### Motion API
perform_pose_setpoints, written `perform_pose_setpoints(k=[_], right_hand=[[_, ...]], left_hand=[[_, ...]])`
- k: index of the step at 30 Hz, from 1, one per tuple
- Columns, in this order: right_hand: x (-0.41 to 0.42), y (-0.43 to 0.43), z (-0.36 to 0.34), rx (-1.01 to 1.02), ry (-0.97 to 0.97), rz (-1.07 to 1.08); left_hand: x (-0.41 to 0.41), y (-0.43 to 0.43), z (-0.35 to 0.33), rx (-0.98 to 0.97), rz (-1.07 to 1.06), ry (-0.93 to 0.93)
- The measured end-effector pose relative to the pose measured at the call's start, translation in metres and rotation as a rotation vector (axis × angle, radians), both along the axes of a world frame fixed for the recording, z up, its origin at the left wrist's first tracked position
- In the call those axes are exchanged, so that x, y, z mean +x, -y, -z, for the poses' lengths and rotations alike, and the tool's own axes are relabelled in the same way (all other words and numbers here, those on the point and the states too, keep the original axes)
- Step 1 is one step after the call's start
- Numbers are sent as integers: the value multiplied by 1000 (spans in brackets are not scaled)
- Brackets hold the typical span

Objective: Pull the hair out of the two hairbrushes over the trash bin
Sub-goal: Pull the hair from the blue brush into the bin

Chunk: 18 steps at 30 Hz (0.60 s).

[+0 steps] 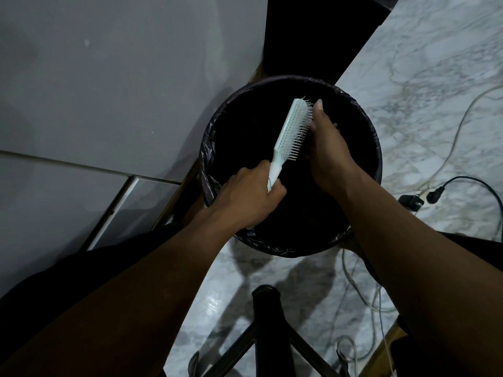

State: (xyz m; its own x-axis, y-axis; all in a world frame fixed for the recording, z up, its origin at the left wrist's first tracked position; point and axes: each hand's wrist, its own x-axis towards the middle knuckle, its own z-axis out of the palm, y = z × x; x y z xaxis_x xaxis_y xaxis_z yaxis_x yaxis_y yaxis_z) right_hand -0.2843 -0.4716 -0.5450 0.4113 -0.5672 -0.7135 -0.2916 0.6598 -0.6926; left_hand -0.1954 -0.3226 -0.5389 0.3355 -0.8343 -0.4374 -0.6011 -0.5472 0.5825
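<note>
Over the round trash bin (209, 148) with its dark liner, the left hand (250, 197) is wrapped tight around the handle of a pale hairbrush (292, 129), which slants up and away across the opening with its bristles turned right. Against those bristles, the right hand (326, 148) presses with fingers together, thumb up near the brush tip; whether it pinches any hair cannot be told. Farther right, cables (460, 123) trail over the marble floor (435, 63).

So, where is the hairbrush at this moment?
In the head view, the pale hairbrush is over the trash bin, handle in the left hand, right hand at its bristles.
</note>
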Motion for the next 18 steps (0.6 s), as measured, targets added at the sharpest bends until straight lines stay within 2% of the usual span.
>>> perform_pose_setpoints(k=[5, 10, 18], right_hand=[[2, -9, -7, -103, -176, -80], [3, -8, -13, -148, -201, -100], [-7, 2, 6, -296, -288, 32]], left_hand=[[1, 1, 1, 6, -14, 13], [0, 0, 0, 30, -15, 9], [8, -3, 4, 91, -93, 75]])
